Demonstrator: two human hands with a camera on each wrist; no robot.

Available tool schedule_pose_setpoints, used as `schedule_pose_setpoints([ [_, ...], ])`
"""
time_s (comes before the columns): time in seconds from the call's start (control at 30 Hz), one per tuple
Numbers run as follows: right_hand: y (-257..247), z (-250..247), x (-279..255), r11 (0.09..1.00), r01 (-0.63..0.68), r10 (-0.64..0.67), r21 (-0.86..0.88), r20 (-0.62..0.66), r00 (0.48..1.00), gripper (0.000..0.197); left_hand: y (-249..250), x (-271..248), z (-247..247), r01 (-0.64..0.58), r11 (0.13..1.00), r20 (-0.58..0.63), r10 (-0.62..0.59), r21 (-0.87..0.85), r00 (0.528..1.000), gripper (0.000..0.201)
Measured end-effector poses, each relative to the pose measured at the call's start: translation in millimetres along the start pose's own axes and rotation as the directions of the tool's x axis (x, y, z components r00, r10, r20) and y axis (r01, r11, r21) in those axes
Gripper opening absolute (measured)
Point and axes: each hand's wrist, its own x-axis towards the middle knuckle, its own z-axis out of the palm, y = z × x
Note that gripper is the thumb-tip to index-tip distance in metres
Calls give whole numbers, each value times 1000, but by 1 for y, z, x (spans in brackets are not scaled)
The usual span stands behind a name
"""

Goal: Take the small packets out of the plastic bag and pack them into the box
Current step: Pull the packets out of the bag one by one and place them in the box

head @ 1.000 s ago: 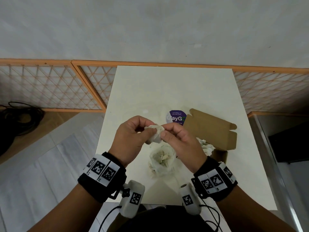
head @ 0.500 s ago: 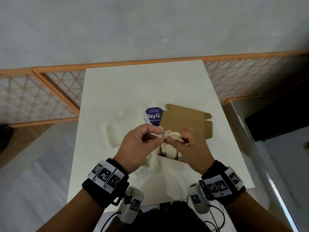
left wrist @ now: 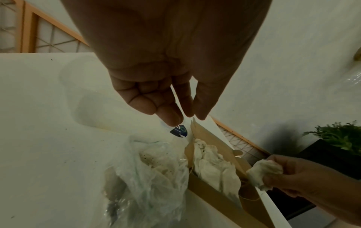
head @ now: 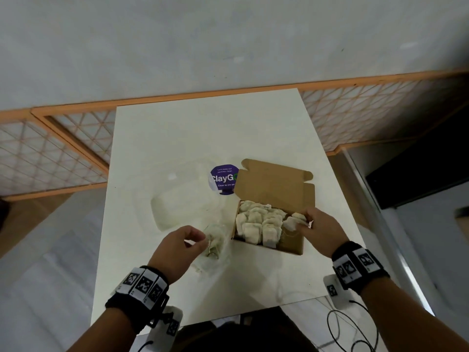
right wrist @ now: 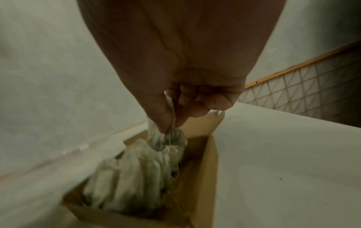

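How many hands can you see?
2. The left hand hovers by the plastic bag; the right hand pinches a small packet over the box.

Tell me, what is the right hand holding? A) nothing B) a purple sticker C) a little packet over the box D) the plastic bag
C: the right hand pinches a small packet just above the open box, which already holds many packets, as the right wrist view shows too.
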Motion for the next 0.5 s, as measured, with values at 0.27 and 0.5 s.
schedule_pose_setpoints([
  [0.27, 2, 26, 33, 935, -74, 98, -347, 51, 994, 19, -21, 0, 3, 62, 996, -66, -58, 68, 996, 6],
  [0.5, -3, 31, 40, 924, -189, 154, -333, -129, 980, 23, -38, 3, 13, 98, 972, -36, -92, 215, 995, 13],
])
